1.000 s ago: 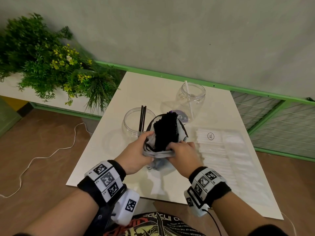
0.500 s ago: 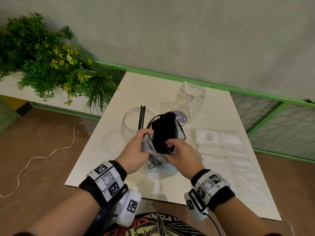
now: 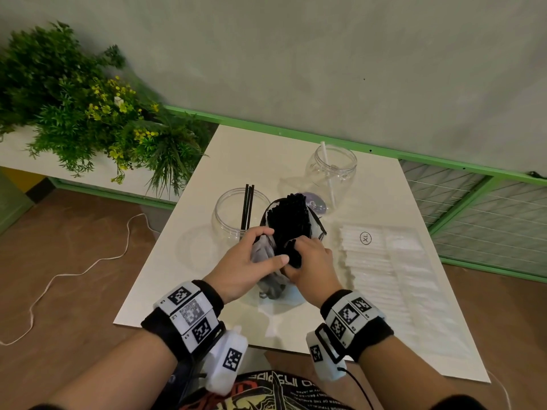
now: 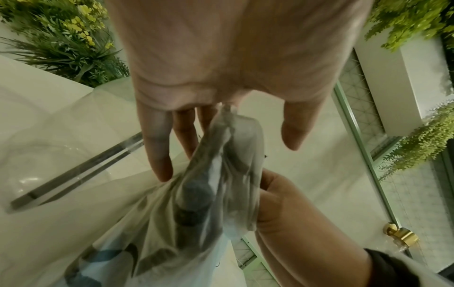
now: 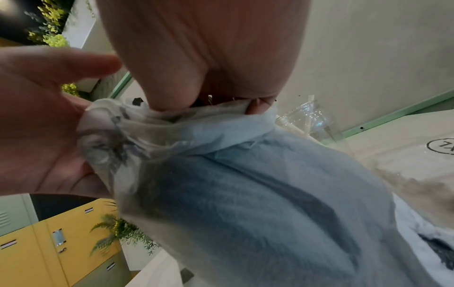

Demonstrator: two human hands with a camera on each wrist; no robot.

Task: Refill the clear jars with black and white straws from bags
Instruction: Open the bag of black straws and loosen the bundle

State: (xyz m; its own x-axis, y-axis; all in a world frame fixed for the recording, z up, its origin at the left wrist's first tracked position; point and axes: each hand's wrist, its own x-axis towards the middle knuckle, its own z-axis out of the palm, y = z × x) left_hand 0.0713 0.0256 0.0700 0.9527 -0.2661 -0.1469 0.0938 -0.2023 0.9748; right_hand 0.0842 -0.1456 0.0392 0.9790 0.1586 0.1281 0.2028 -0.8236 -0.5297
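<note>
A pale, thin bag (image 3: 268,253) stuffed with black straws (image 3: 291,220) stands tilted on the white table (image 3: 189,261). My left hand (image 3: 269,247) holds the bag's bunched rim between thumb and fingers, as the left wrist view shows on the bag (image 4: 221,174). My right hand (image 3: 296,250) grips black straws at the bag's mouth; in the right wrist view its fingers (image 5: 172,93) dig in over the bag rim (image 5: 196,120). Behind, the left clear jar (image 3: 233,211) holds a few black straws (image 3: 247,205). The right clear jar (image 3: 334,170) holds one white straw (image 3: 328,173).
A flat clear bag of white straws (image 3: 384,270) marked XL lies at the right of the table. A purple round lid (image 3: 315,204) lies between the jars. Green plants (image 3: 88,113) stand at the left, and a white cable (image 3: 74,273) runs over the floor.
My right hand has moved from the bag's rim up onto the black straws and closed on them. My left thumb has stretched across the bunched rim.
</note>
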